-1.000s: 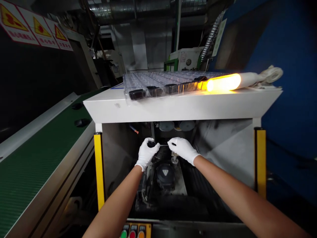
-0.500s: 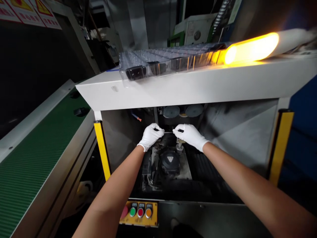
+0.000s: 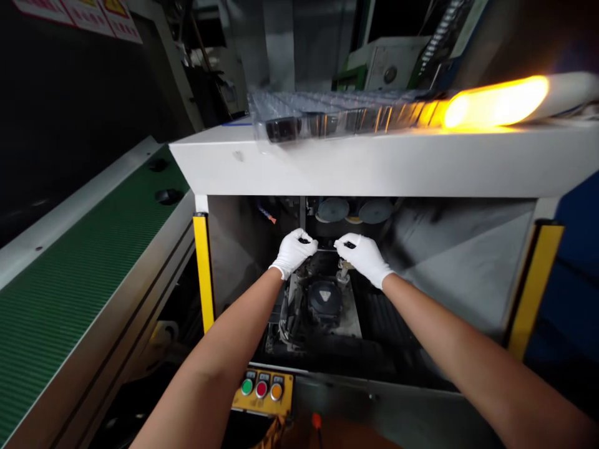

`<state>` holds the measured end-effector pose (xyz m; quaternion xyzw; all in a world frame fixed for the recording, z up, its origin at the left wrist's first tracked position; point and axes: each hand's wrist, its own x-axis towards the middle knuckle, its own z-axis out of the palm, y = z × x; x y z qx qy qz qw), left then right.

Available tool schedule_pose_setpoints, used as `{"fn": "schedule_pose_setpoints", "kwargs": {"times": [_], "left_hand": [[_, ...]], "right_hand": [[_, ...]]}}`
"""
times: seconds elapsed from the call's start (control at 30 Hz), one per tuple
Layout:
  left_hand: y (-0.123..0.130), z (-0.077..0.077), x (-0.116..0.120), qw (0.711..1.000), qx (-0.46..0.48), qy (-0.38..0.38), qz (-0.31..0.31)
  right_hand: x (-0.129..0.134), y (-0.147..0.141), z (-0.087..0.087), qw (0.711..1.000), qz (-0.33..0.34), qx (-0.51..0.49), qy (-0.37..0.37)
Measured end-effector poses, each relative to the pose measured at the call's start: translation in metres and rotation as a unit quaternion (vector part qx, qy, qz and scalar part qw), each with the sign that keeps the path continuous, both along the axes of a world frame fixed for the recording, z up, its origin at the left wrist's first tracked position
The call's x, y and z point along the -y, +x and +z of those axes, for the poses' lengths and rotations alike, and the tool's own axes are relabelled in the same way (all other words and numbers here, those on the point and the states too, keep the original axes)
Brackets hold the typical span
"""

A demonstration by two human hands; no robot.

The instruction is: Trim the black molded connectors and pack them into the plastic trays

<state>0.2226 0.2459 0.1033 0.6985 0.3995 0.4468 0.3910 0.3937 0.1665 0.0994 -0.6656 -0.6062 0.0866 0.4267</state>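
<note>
Both hands wear white gloves and reach into the machine opening. My left hand (image 3: 296, 251) is closed in a pinch, with a small dark patch showing inside the curl of thumb and finger. Mirroring it, my right hand (image 3: 364, 255) also pinches, and a dark spot shows between its fingers too. What either hand holds, if anything, is too small to make out. Below them sits a round black part (image 3: 324, 303) with a pale triangle, on a metal fixture plate (image 3: 352, 324). Two grey discs (image 3: 333, 210) hang behind the hands.
A green conveyor belt (image 3: 93, 268) with dark parts (image 3: 168, 197) runs along the left. Yellow posts (image 3: 204, 268) flank the opening. Above, a white ledge (image 3: 374, 165) carries a clear plastic tray (image 3: 322, 125) and a glowing yellow lamp (image 3: 498, 105). A button box (image 3: 262, 404) sits below.
The camera view has shifted, so the machine front sits a little further right. Both hands stay pinched at nearly the same place in the opening.
</note>
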Motion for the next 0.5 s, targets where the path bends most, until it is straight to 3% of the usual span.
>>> {"fn": "schedule_pose_setpoints", "kwargs": {"times": [0.13, 0.23, 0.33, 0.4, 0.5], "left_hand": [[-0.017, 0.003, 0.016, 0.999, 0.009, -0.041, -0.007], [-0.045, -0.011, 0.045, 0.995, 0.062, -0.064, 0.035], [-0.083, -0.043, 0.093, 0.984, 0.096, -0.063, 0.133], [-0.111, -0.074, 0.134, 0.974, 0.059, -0.081, 0.203], [-0.149, -0.127, 0.203, 0.963, 0.01, -0.112, 0.245]], "right_hand": [[0.003, 0.005, 0.01, 0.998, 0.038, -0.048, 0.012], [0.006, 0.011, 0.016, 0.998, 0.036, -0.054, 0.009], [0.007, 0.01, 0.014, 0.999, 0.031, -0.044, -0.009], [0.009, 0.007, 0.009, 0.999, 0.024, -0.038, -0.021], [0.012, 0.001, 0.004, 0.999, 0.0, -0.039, -0.03]]}}
